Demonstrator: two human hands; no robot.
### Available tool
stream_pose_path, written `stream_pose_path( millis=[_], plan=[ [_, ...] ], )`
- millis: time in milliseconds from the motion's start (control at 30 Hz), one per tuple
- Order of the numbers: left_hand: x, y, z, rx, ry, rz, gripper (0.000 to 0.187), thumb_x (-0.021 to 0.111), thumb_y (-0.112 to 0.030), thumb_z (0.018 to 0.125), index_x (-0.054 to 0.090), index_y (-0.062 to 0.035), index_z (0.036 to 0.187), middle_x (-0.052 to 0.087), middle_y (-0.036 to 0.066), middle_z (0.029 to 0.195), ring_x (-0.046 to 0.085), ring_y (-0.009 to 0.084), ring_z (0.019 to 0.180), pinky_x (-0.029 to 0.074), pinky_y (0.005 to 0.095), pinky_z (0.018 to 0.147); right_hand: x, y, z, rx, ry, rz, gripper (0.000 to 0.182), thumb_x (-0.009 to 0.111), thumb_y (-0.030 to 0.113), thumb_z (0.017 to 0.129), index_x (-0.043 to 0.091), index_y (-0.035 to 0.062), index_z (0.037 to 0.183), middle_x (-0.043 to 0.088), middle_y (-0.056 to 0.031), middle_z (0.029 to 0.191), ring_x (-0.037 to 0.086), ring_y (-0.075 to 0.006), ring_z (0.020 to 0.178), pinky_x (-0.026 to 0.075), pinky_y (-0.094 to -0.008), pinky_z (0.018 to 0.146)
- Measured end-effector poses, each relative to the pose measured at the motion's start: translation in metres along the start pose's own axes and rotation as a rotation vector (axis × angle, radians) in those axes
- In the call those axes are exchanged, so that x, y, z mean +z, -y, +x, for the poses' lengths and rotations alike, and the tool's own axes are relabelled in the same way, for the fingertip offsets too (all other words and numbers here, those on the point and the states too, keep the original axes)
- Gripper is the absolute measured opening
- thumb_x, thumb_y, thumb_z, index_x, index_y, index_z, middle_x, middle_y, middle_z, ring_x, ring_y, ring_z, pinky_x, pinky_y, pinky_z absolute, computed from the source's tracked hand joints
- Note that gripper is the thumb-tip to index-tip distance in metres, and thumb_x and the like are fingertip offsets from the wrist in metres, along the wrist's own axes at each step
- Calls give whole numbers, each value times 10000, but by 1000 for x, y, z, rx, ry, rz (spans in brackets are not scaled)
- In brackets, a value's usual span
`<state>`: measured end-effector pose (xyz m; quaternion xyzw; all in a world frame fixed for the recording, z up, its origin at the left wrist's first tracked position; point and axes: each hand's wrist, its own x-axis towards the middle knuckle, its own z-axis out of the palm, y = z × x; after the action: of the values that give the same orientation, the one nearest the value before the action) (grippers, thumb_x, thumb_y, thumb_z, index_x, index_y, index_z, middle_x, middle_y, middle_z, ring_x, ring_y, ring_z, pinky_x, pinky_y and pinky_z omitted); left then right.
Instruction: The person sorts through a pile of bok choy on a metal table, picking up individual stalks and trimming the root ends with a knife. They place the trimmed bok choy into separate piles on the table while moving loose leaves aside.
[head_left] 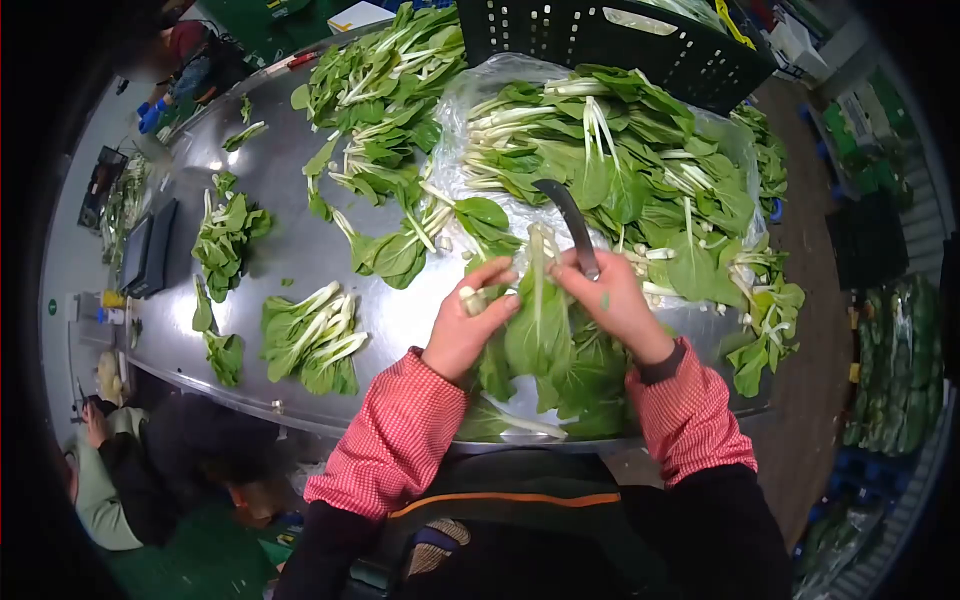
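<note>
My left hand (472, 318) is closed around leafy greens, a pale cut stem end showing between thumb and fingers. My right hand (618, 308) grips a knife (570, 217) with a dark curved blade, which points up and away to the left. Its thumb and fingertips also touch the leafy green (540, 335) hanging upright between both hands, white stem uppermost. More loose leaves lie beneath my hands at the table's near edge. Just beyond, a big pile of leafy greens (640, 150) rests on a clear plastic sheet (458, 125).
The metal table (270, 215) carries a bunch of greens (318, 340) at left, a smaller clump (225, 240) and a far heap (390, 80). A black perforated crate (560, 45) stands behind the pile. Other people are at the left, one near a dark scale-like device (150, 248).
</note>
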<state>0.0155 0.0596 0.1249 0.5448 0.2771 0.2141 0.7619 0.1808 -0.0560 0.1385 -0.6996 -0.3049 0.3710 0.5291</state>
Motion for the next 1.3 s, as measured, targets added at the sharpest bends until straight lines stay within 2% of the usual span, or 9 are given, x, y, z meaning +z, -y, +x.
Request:
stream_pose_path(
  millis=[100,367,567,667,700,800,967,1100,1300],
  plan=[
    [9,0,4,-40,114,54,318,661,-85,882,590,8,1178,651,18,967,590,79,880,481,223,790,5,-2,-22,121,133,85,218,651,204,875,665,-7,926,653,-23,754,567,-73,680,460,-276,628],
    [18,13,-12,-254,164,183,275,680,-108,875,629,25,1111,663,13,871,587,67,772,483,217,714,-13,-13,-42,-596,-194,-774,96,637,162,814,612,73,839,568,-80,758,600,-285,681,485,-380,581],
    [23,10,-17,-298,189,187,354,686,-111,869,603,26,1185,668,16,895,579,58,780,481,214,723,-32,-71,-34,-447,-184,-902,140,620,199,838,624,60,848,602,-122,785,605,-321,698,484,-406,592],
    [11,36,-21,-227,182,322,427,718,-134,837,588,23,1213,665,47,943,595,103,829,483,243,778,-50,-81,-41,-39,21,-718,224,628,254,853,623,30,863,638,-162,834,615,-358,734,481,-435,618],
    [9,36,-22,-108,169,680,508,749,-153,799,569,21,1241,655,88,1001,603,159,893,475,280,848,-53,-77,-37,-41,-62,-661,250,633,270,854,620,21,871,642,-173,844,615,-366,741,480,-441,623],
    [-3,56,-26,59,69,741,559,766,-167,775,554,27,1255,643,118,1036,599,198,950,469,308,871,-65,-62,-5,-130,-311,-604,324,651,319,850,612,0,895,648,-195,861,617,-381,752,480,-448,633],
    [0,38,-22,-217,109,404,367,647,-49,883,554,46,1225,669,41,977,606,91,897,473,223,833,-88,-56,90,-442,-616,-875,447,688,404,814,601,-20,927,634,-200,849,632,-365,746,499,-435,634],
    [-3,33,-17,-250,70,325,346,644,-79,892,574,29,1212,677,31,974,591,64,802,475,195,729,-87,-54,152,-223,-634,-989,460,704,405,797,589,-9,959,633,-195,836,635,-362,749,508,-440,665],
    [-18,11,0,-246,-14,293,361,653,-154,897,591,-5,1219,662,1,916,505,29,617,425,180,557,-53,-34,130,-189,-379,-528,274,625,246,844,633,26,1008,656,-206,859,635,-371,775,506,-445,690]
  ],
)
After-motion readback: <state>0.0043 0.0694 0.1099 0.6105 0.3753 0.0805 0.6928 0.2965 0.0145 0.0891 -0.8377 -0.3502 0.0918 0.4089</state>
